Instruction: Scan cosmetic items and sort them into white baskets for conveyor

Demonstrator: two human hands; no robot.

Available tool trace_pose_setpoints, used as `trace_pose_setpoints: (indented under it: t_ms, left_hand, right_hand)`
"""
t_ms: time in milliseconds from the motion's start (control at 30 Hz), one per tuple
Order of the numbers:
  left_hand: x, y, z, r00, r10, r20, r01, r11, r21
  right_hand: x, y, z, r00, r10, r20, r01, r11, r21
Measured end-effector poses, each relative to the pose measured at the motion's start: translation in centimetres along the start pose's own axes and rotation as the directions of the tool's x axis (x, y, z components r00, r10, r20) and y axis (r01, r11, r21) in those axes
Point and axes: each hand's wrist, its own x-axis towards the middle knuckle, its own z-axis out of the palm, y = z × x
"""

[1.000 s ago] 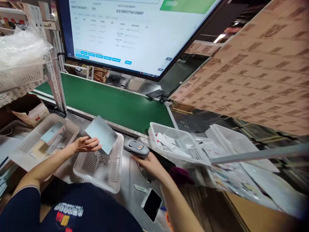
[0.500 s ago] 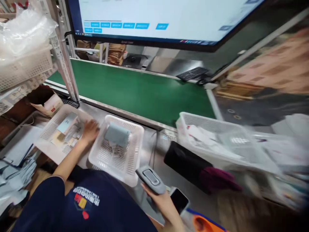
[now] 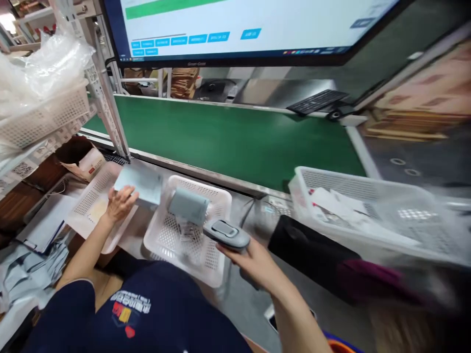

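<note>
My left hand (image 3: 120,203) grips a pale blue box (image 3: 142,184) by its near left side, raised over the gap between two white baskets. Under that hand is the left basket (image 3: 83,206), with a small yellowish item (image 3: 97,211) inside. Another blue-grey box (image 3: 189,205) lies in the right basket (image 3: 156,240), beside some clear-wrapped items (image 3: 184,235) that are hard to make out. My right hand (image 3: 253,257) is wrapped round a grey barcode scanner (image 3: 227,235). The scanner's head points left, over the right basket's right rim.
A green conveyor belt (image 3: 221,137) runs behind the baskets, below a large monitor (image 3: 239,29). To the right are a black pouch (image 3: 309,255) and a long white basket (image 3: 360,191) of papers. A phone (image 3: 272,318) lies under my right forearm. Shelving (image 3: 110,108) stands left.
My left hand has lifted the pale blue box from the left basket. My right hand has brought the scanner up and forward to the right basket's edge. A green bar now shows on the monitor.
</note>
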Motion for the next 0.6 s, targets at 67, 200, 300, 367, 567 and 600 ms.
trace_pose_setpoints:
  t_ms: [67,200,300,367,567,600]
  left_hand:
    - [0.2,1.3,1.6,0.989,0.145,0.008,-0.143,0.985,-0.098]
    - [1.0,3.6,4.4,0.939,0.333,0.082,-0.302,0.916,-0.264]
    - [1.1,5.1,6.4,0.891,0.436,0.126,-0.382,0.87,-0.311]
    - [0.2,6.4,7.9,0.869,0.484,0.101,-0.437,0.848,-0.3]
    - [-6.5,12.6,11.5,0.822,0.547,0.159,-0.515,0.833,-0.205]
    - [-7.0,13.1,11.7,0.798,0.563,0.215,-0.526,0.825,-0.206]
  right_hand:
    - [1.0,-1.8,-1.0,0.999,-0.018,0.051,0.018,1.0,-0.003]
    - [2.0,-3.8,-2.6,0.997,0.004,0.076,-0.001,1.0,-0.029]
    - [1.7,-3.4,-3.3,0.996,0.073,0.051,-0.069,0.995,-0.068]
    - [0.9,-2.3,-3.5,0.992,0.115,0.043,-0.113,0.992,-0.053]
    - [-3.4,3.2,-2.3,0.943,0.327,-0.063,-0.317,0.94,0.129]
    - [-4.2,4.1,-1.9,0.932,0.351,-0.091,-0.338,0.931,0.137]
